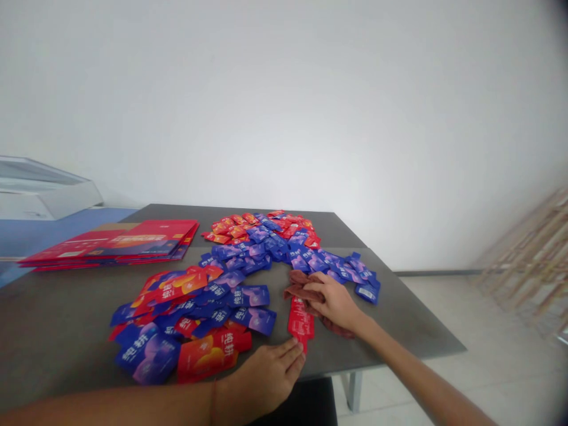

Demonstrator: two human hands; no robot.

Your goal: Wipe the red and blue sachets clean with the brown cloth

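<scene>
A red pouch (pixel 300 320) lies flat near the table's front edge, its narrow end towards me. My left hand (pixel 271 371) has its fingers closed on that narrow end. Over the pouch's far end, my right hand (pixel 332 300) grips a crumpled brown cloth (pixel 298 284), which covers part of the pouch. Left of the pouch, a loose pile mixes blue pouches (pixel 251 296) and orange-red pouches (pixel 208 354). More blue pouches (pixel 317 260) spread behind the cloth, towards the right.
Farther back on the grey table (pixel 412 319) sits a heap of red pouches (pixel 235 225) mixed with blue ones. Flat red cartons (pixel 133 239) are stacked at the left. Beyond them, a white open box (pixel 44 192) rests on a blue surface. A wooden rack (pixel 532 266) stands at right.
</scene>
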